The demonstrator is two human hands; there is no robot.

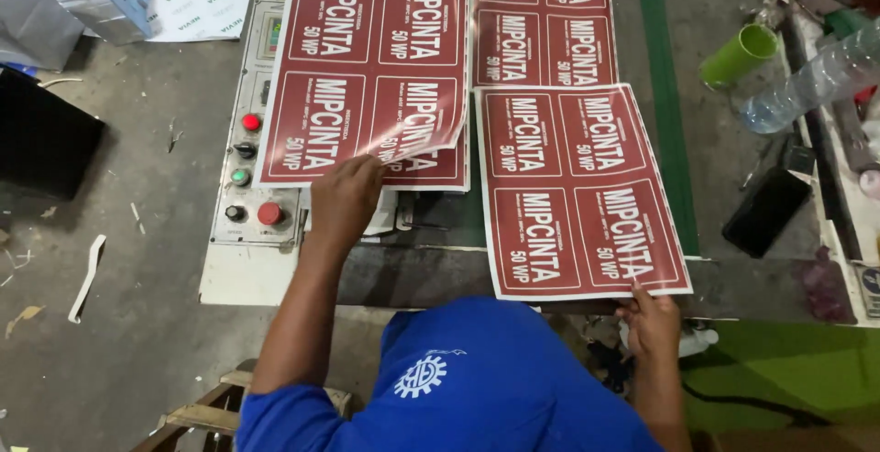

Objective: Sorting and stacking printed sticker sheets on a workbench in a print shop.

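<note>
Your left hand (346,197) pinches the lower edge of a glossy red printed sheet (367,67) that lies partly over the control panel (249,172) and the stack below it; the fingers are closed on the paper and its lower right corner is curling up off the pile. Your right hand (651,322) holds the near corner of a second red sheet (579,191), thumb on top and fingers tucked under the edge, with the sheet lying flat on the machine bed (431,273) just beside the first and overlapping a third sheet (543,16) further back. These sheets look thin, light and floppy, with a slick coated face, so expect them to slide over each other easily and to sag or fold if you lift from one point. A crease or dog-ear at a corner is the likely damage. Grip at the white margin near an edge, not on the printed panels, and keep each sheet supported low over the surface. A green cup (739,54), a clear bottle (811,81) and a dark phone (766,212) sit to the right, well apart from the sheets.
</note>
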